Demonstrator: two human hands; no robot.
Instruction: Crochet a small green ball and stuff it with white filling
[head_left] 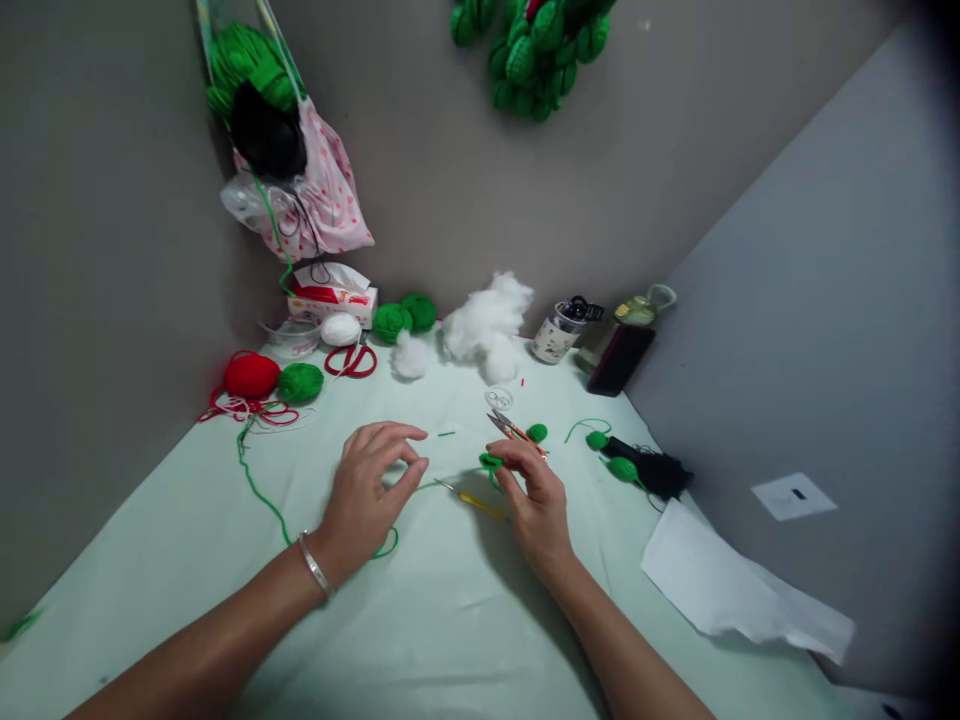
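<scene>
Between the thumb and fingers of my right hand (538, 500) is a small green crochet piece (490, 462), with a short yarn tail hanging below it. My left hand (373, 488) is raised to the left of it, thumb and fingers apart, with nothing seen in them. A crochet hook (478, 502) with a yellow handle lies between the hands, its handle end close under my right hand. Just beyond my right fingers lie thread snips (510, 428) and a small green ball-shaped piece (536, 433). Green yarn (262, 497) runs across the cloth and passes behind my left hand.
White stuffing (487, 325), green yarn balls (391, 323), a tissue box (337, 300) and red-handled scissors (351, 360) line the back. A red yarn ball (251, 375) sits left. At right are a cup (555, 340), a phone (621, 360), black yarn (656, 470) and white sheet material (735, 580).
</scene>
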